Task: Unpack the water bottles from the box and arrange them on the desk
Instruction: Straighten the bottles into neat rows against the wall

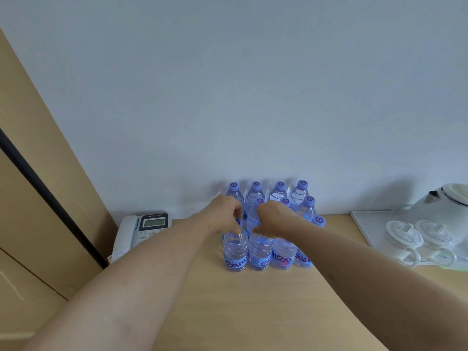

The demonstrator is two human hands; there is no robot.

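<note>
Several clear water bottles with purple caps and blue labels stand in rows on the wooden desk (pixel 253 305), against the white wall. The back row (pixel 255 192) shows its caps. My left hand (pixel 224 215) is closed around the neck of the front-left bottle (pixel 235 252). Beside it, my right hand (pixel 272 217) grips the neck of the second front bottle (pixel 260 253). Both caps are hidden under my hands. Two more front bottles (pixel 283 254) stand to the right. No box is in view.
A grey desk phone (pixel 141 229) sits left of the bottles by a wooden cabinet panel (pixel 45 173). At the right, a white tray (pixel 364 224) carries a white kettle (pixel 445 201) and two lidded cups (pixel 402 235).
</note>
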